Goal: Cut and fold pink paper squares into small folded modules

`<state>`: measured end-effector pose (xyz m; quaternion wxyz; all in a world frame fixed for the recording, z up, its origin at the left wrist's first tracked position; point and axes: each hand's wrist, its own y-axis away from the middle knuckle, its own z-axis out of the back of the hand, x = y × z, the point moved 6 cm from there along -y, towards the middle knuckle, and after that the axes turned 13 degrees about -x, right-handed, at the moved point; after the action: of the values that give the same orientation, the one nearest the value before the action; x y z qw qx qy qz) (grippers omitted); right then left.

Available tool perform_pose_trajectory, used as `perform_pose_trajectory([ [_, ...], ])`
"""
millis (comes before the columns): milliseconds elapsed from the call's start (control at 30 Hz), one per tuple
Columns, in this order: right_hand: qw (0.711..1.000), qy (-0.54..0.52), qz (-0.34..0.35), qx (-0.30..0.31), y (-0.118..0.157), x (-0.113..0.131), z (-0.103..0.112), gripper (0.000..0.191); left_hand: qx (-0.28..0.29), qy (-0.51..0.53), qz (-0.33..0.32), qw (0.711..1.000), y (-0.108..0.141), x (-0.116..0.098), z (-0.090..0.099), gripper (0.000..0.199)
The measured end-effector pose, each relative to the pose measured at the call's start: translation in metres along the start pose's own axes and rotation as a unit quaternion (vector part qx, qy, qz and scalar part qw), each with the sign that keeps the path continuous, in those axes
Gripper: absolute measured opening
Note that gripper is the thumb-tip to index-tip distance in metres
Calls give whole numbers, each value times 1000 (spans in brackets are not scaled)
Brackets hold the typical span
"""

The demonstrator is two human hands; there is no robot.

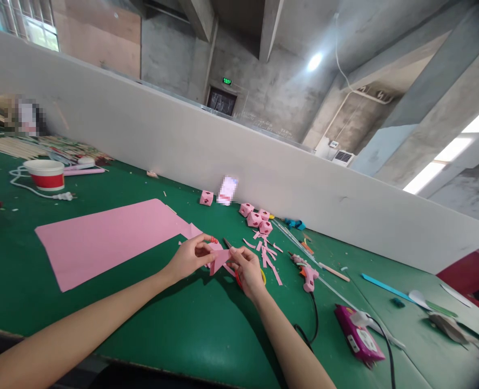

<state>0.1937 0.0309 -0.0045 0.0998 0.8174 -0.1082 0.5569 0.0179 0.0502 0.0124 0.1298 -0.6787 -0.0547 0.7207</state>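
Near the middle of the green table, a small folded piece of pink paper [220,260] is pinched between both hands. My left hand [193,257] is closed on its left side, with thumb and fingertips together. My right hand [247,270] grips its right corner between thumb and fingers. Scissors with red and yellow handles [263,277] show behind and beneath my right hand; whether they rest on the table or in the palm I cannot tell. More pink paper scraps lie just behind the left fingers, partly hidden.
A large pink sheet [110,237] lies to the left. Folded pink pieces [254,219] and cut strips [267,254] lie behind. A pink glue gun [309,275] and purple power strip [359,335] are right. A paper cup [45,174] stands far left; a partition [162,135] runs behind.
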Motion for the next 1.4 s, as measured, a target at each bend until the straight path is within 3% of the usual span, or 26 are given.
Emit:
perform_pose_trajectory([
  [667, 1000, 25, 3, 15, -3, 9, 5, 33, -17, -31, -37, 999, -4, 3, 5, 39],
  [1400, 1000, 12, 5, 23, 0, 9, 4, 35, 8, 14, -20, 1000, -4, 5, 2, 39],
])
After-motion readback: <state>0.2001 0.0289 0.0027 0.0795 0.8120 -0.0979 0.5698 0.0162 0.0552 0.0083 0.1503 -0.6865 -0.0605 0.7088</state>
